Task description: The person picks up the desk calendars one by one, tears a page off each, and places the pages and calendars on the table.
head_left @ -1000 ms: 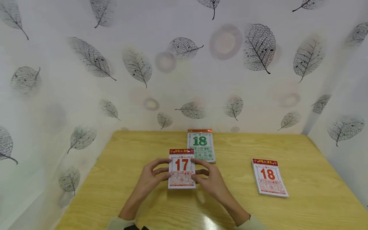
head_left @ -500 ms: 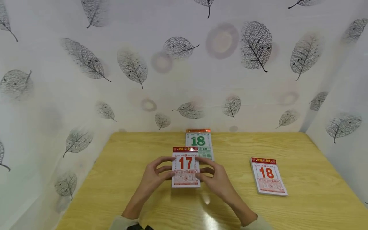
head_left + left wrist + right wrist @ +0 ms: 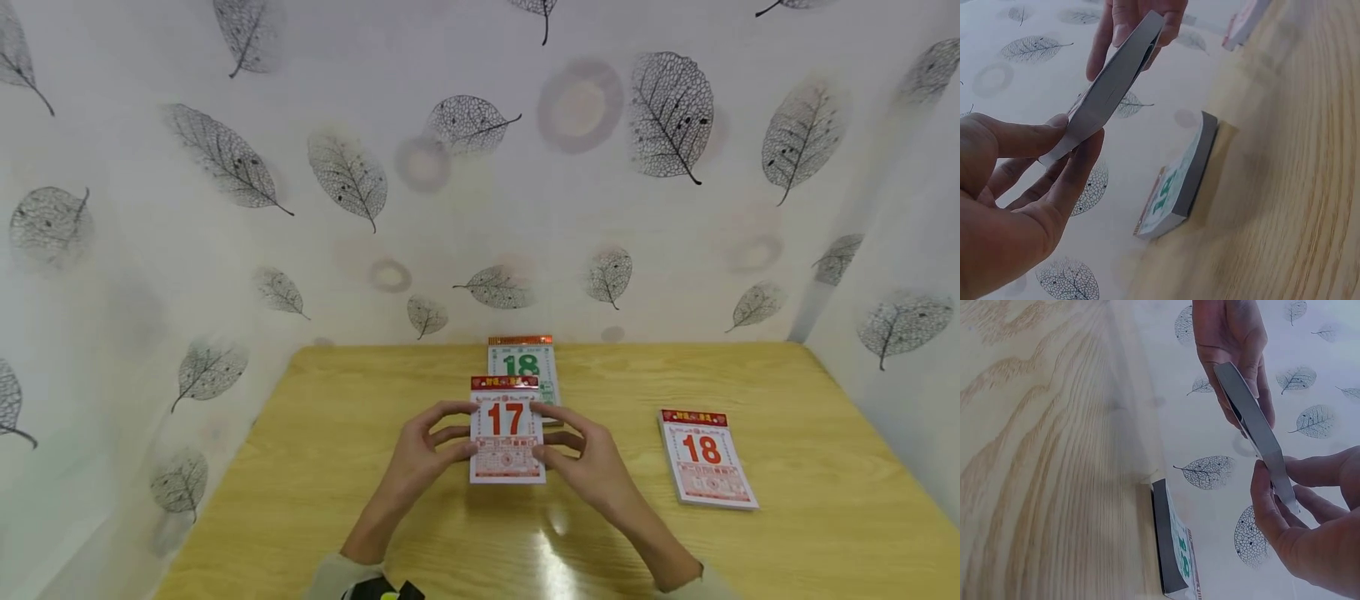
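A tear-off calendar pad [image 3: 507,446] with a red "17" and a red header is held up off the table between my two hands. My left hand [image 3: 426,446] pinches its left edge, thumb in front and fingers behind. On the right edge my right hand [image 3: 588,454] grips it the same way. Both wrist views show the pad's thick grey-white paper edge, seen in the left wrist view as a tilted block [image 3: 1107,90]. Behind it lies a larger calendar with a green "18" [image 3: 521,363], partly covered by the held pad in the head view.
Another calendar pad with a red "18" [image 3: 708,458] lies on the right side of the wooden table [image 3: 337,400], slightly turned. A pale wall covering with leaf prints [image 3: 420,208] rises behind the table and along both sides.
Both hands have carried the "17" calendar pad a little to the right and slightly upward in the head view, so it covers more of the green "18" calendar. The grip looks the same.
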{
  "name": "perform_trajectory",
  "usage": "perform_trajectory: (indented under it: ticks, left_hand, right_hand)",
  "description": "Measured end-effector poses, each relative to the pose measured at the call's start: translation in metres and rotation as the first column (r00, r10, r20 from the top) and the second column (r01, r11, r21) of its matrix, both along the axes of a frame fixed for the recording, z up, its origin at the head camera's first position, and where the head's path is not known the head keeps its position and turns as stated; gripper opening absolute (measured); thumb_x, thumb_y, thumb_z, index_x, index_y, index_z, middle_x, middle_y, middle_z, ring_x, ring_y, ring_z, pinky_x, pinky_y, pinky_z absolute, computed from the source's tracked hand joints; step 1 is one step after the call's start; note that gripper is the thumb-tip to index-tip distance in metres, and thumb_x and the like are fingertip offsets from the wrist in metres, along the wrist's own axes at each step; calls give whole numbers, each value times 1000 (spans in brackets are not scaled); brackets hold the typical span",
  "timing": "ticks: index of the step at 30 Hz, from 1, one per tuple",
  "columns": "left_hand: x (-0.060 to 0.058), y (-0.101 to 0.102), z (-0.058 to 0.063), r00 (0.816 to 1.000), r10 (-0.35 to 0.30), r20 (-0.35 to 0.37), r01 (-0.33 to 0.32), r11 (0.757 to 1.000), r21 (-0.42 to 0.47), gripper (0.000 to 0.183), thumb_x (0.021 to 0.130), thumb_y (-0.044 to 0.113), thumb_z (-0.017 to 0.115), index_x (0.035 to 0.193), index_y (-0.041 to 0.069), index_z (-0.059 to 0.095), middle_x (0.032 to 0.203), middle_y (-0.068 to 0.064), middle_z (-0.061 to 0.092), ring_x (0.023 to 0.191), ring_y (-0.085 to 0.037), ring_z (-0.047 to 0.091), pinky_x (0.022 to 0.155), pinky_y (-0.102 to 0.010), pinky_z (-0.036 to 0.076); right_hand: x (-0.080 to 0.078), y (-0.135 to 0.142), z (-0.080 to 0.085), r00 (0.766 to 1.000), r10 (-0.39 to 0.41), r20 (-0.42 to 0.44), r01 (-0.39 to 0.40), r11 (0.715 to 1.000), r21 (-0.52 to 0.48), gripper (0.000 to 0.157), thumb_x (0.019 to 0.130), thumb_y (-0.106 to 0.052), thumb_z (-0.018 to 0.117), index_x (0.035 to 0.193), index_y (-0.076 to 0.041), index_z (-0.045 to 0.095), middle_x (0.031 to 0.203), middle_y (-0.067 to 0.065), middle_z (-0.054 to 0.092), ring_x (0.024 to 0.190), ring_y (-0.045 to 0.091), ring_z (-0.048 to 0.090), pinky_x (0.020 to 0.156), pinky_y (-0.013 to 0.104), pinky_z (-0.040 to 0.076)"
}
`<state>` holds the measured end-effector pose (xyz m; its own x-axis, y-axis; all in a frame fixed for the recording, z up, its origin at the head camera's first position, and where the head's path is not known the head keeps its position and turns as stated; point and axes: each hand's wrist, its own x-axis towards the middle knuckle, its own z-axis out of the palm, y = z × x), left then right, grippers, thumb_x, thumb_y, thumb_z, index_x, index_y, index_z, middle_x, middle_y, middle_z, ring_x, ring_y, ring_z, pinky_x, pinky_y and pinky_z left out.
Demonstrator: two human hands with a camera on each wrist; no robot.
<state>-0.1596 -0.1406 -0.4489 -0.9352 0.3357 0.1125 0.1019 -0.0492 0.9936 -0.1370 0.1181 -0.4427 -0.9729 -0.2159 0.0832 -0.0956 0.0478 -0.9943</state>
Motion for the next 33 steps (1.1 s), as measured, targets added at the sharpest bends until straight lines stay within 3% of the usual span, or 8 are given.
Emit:
perform_trajectory:
  ticks: [8, 13, 18, 27, 33]
  left_hand:
    - [0, 13, 6, 998, -47, 32, 46, 998, 46, 49, 91, -2, 74, 138, 2, 58, 142, -22, 51, 118, -39, 64, 84, -48, 62]
    - [-1, 20, 11, 997, -76, 22, 75, 995, 61, 49, 92, -2, 74, 138, 2, 58, 143, -20, 51, 119, -40, 63, 85, -46, 62]
    - [-2, 24, 15, 997, -75, 7, 75, 996, 55, 54, 91, -3, 75, 141, 3, 56, 146, -17, 49, 119, -35, 64, 86, -45, 62]
    - [-10, 34, 18, 997, -72, -40, 74, 995, 60, 62, 92, -2, 72, 149, 10, 50, 148, -16, 47, 112, -34, 65, 79, -52, 62]
    - [-15, 37, 19, 995, -83, -46, 85, 995, 47, 69, 92, -1, 71, 154, 15, 44, 151, -18, 45, 107, -31, 66, 76, -46, 64]
  right_hand:
    - [4, 18, 7, 999, 20, -28, -20, 1000, 1, 55, 90, 9, 70, 143, -1, 57, 144, 24, 52, 109, 25, 69, 81, 36, 63]
    - [5, 27, 11, 998, 26, -62, -26, 1000, 6, 54, 92, 6, 71, 144, -1, 56, 150, 21, 49, 108, 18, 69, 81, 35, 63]
    - [6, 32, 14, 997, 40, -65, -40, 999, -1, 55, 93, 4, 71, 145, -2, 55, 152, 20, 48, 110, 18, 69, 82, 34, 62]
    - [5, 40, 19, 994, 48, -97, -49, 999, -14, 54, 95, -1, 71, 146, 0, 53, 154, 21, 45, 111, 16, 68, 81, 31, 62]
    - [4, 44, 20, 994, 65, -86, -66, 998, -16, 54, 96, -2, 70, 148, -2, 52, 156, 20, 42, 114, 16, 67, 85, 32, 61]
